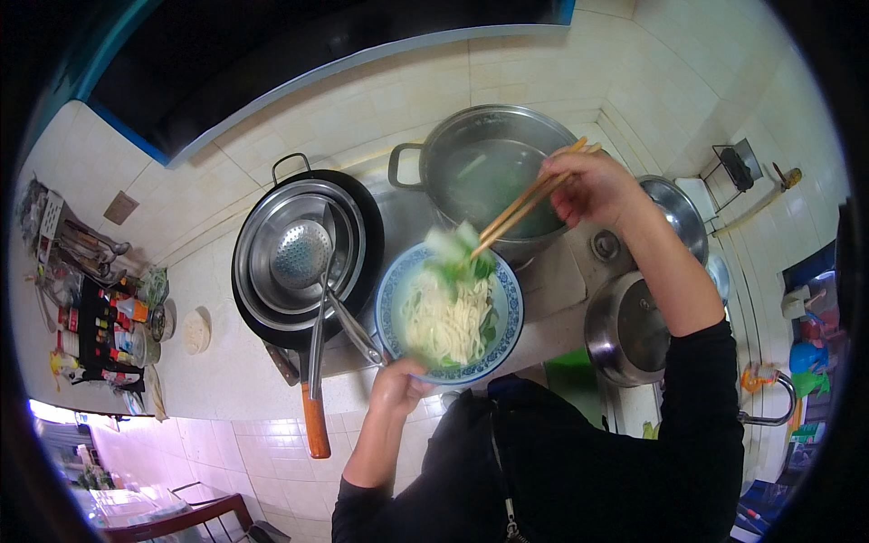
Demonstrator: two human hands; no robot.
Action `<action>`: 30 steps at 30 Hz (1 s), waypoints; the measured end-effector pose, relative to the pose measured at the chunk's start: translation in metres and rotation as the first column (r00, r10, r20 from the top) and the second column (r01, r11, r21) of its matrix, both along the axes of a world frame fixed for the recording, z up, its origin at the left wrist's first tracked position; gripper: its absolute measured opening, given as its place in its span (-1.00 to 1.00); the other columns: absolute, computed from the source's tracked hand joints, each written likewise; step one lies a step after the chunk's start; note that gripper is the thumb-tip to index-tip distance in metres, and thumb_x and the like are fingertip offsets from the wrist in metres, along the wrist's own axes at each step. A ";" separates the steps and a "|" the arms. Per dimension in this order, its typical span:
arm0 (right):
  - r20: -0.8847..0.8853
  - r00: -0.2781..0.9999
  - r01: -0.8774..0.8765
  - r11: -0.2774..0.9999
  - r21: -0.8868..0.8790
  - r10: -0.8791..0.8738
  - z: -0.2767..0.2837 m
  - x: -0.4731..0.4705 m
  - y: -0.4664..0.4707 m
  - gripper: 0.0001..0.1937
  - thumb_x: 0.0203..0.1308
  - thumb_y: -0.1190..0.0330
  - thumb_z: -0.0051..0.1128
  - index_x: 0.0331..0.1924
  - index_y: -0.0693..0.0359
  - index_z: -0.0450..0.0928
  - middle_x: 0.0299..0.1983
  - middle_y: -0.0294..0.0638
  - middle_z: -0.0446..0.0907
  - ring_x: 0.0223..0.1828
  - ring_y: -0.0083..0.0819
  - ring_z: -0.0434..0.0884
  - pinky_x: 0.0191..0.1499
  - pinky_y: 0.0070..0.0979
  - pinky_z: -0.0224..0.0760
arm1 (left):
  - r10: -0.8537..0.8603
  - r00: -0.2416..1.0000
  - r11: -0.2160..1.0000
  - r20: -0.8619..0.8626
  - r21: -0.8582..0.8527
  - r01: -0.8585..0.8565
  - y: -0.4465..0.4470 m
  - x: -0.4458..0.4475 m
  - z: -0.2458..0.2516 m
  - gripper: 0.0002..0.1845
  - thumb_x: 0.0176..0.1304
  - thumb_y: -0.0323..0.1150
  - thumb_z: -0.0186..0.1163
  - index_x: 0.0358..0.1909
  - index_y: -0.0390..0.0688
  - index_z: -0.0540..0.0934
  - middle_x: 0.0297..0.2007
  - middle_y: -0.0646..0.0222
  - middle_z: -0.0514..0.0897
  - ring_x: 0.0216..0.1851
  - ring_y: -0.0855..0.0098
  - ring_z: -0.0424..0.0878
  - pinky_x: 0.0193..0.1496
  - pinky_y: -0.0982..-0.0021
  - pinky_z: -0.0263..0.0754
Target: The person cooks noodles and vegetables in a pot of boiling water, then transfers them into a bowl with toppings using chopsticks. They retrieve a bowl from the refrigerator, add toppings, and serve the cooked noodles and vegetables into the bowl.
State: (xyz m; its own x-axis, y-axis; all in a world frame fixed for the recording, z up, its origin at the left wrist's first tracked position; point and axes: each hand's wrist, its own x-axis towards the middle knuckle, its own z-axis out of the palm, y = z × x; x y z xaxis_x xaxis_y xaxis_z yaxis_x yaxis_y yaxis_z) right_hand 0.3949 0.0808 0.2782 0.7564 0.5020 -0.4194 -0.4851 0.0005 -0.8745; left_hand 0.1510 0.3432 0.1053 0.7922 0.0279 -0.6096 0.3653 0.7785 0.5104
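My left hand (402, 388) grips the lower left rim of a blue-and-white patterned bowl (517, 309). Pale noodles (458, 326) and green leaves lie in the bowl. In my right hand (589, 184) is a pair of wooden chopsticks (516, 214), their tips over the bowl's upper part. Leafy greens (458, 258), blurred, are at the tips; whether they are pinched or resting on the noodles I cannot tell. Behind the bowl stands a large steel pot (407, 166) of cloudy liquid with some pale and green pieces in it, partly hidden by my right hand.
A black wok (375, 237) at the left holds nested steel basins (258, 234), a perforated skimmer (302, 254) and another long-handled utensil. A steel pot (611, 339) stands on the right, near a faucet (787, 407). Seasoning bottles (102, 326) crowd the far left. A dark range hood (326, 68) overhangs the back.
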 end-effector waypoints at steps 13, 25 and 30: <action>0.587 0.790 -0.023 0.965 -0.261 0.177 0.058 -0.087 0.007 -0.78 0.21 0.23 0.06 -0.39 0.21 0.56 -0.71 -0.32 0.46 -0.75 -0.70 0.43 -0.74 -0.75 0.24 | -0.010 0.997 0.999 0.072 -0.041 0.013 -0.011 -0.007 -0.001 -0.43 -0.17 -0.67 -0.07 0.05 -0.46 0.29 -0.10 -0.12 0.52 -0.24 -0.07 0.61 -0.22 -0.01 0.62; 0.840 0.441 0.534 0.660 -0.528 0.316 -0.080 0.105 0.037 -0.69 0.18 0.08 -0.05 -0.32 0.13 0.60 -0.42 -0.12 0.60 -0.38 -0.21 0.59 -0.26 -0.35 0.39 | -0.033 0.998 0.998 0.061 -0.060 0.037 -0.013 -0.015 -0.008 -0.44 -0.20 -0.65 -0.06 0.01 -0.53 0.32 -0.19 -0.17 0.54 -0.30 -0.04 0.63 -0.25 0.03 0.62; 0.696 0.613 0.281 0.721 -0.634 0.374 -0.098 0.107 0.063 -0.71 0.17 0.09 -0.03 -0.34 0.10 0.60 -0.43 -0.17 0.62 -0.44 -0.32 0.61 -0.23 -0.35 0.40 | 0.008 0.998 0.992 0.070 -0.123 0.001 -0.019 -0.017 -0.009 -0.41 -0.24 -0.71 -0.07 0.03 -0.48 0.33 -0.17 -0.16 0.54 -0.28 -0.07 0.61 -0.24 0.01 0.61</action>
